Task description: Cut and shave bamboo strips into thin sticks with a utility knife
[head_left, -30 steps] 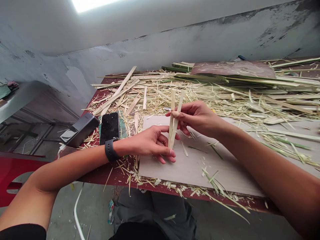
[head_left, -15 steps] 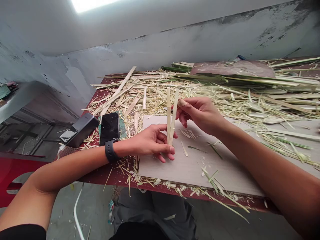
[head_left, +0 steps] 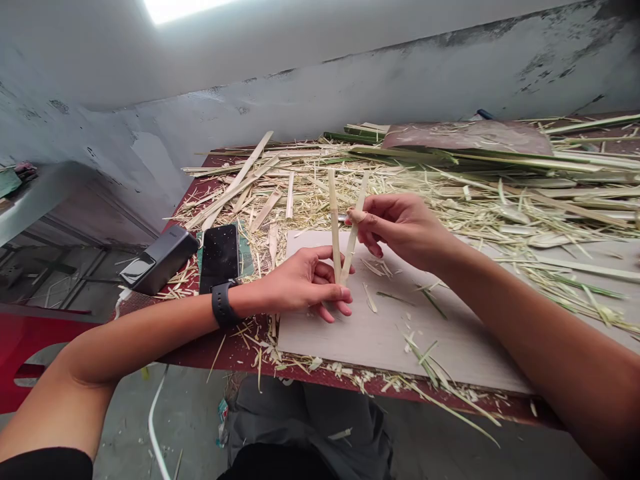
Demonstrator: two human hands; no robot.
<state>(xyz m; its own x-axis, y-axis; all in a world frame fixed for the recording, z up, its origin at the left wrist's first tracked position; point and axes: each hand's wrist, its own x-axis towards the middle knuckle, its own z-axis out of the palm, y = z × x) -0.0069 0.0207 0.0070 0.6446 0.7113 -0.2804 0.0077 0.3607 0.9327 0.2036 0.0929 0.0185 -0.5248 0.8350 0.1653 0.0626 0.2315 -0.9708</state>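
Pale yellow wood or bamboo makes two thin, flat pieces: a left strip (head_left: 334, 217) and a right strip (head_left: 351, 245). Their low ends touch in the bare left hand (head_left: 303, 283), pinched between thumb and fingers. The bare right hand (head_left: 403, 223) nips the right strip higher up, with thumb and finger closed on it. Half a second ago the two tops were close and the right thumb was off the wood; now the thumb is back on it and the tops lean apart like a V. That seems to mean the right hand is moving the right strip while the left hand keeps the low ends together. Both strips stand up over a pale grey, flat board (head_left: 320, 340) with little bits on it. The board lies on a dark red table (head_left: 233, 353). Left of the board, a black, shiny phone (head_left: 220, 250) sits beside a dark grey, blocky box (head_left: 163, 261). Behind the hands is a big mess of straw-coloured, curly shavings (head_left: 310, 190). Farther back, long green strips (head_left: 423, 155) poke out under a brown, flat sheet (head_left: 470, 137), near the grey, stained wall (head_left: 310, 100).
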